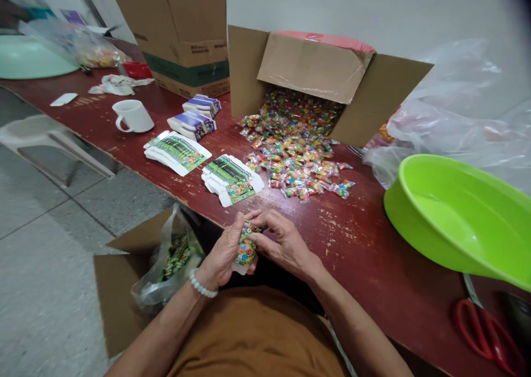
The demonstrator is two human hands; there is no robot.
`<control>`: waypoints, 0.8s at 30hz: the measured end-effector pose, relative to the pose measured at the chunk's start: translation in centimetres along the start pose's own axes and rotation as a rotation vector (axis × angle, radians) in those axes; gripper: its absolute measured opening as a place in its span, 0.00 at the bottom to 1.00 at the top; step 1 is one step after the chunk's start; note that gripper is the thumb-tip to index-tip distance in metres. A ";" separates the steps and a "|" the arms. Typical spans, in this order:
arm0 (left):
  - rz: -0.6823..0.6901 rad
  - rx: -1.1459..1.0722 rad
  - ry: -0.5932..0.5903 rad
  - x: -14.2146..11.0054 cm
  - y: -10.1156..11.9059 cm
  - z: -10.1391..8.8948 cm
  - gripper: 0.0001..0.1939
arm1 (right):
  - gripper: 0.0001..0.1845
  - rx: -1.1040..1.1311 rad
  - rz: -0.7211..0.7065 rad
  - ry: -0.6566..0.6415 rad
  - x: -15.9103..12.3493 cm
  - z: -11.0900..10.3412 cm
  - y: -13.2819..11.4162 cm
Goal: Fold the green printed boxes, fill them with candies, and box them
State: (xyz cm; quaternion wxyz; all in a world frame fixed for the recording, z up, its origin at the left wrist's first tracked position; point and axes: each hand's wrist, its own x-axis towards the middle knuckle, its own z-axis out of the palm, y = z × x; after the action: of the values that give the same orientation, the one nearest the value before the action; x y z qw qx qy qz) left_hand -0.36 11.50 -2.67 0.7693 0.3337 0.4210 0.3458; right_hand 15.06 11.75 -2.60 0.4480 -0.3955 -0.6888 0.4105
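Between my two hands, over the table's near edge, is a small green printed candy box (245, 250) with colourful pictures and a white flap at its lower end. My left hand (226, 250), with a pale bead bracelet on the wrist, wraps round the box from the left. The fingers of my right hand (282, 243) pinch at its upper end. Just beyond lie two stacks of flat green cartons, the nearer stack (234, 181) and the farther stack (178, 151). Small wrapped candies (301, 167) spill across the table from a tipped cardboard box (315, 67).
A green basin (456, 216) and red-handled scissors (477, 327) are at the right. A white mug (133, 116) and purple cartons (193, 124) stand at the left, before a tall cardboard box (186, 45). Below the edge, an open carton (120, 294) holds a bag (178, 255) of green packets.
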 end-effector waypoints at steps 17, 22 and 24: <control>-0.055 0.381 -0.115 -2.4 -0.3 -8.4 0.25 | 0.13 -0.678 0.567 0.539 2.0 -9.6 8.7; -0.269 0.800 -0.420 -2.7 1.3 -12.3 0.17 | 0.19 -0.397 0.540 0.528 1.7 -9.7 8.0; -0.284 0.759 -0.400 -2.8 1.5 -12.2 0.17 | 0.21 -0.273 0.522 0.505 1.6 -9.2 7.0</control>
State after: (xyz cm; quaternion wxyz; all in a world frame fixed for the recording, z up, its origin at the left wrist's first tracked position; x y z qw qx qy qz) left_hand -12.58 12.77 -5.43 0.6985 0.5914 0.4028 -0.0133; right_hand 24.56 17.56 -6.12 0.4272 -0.7019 -0.4814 0.3050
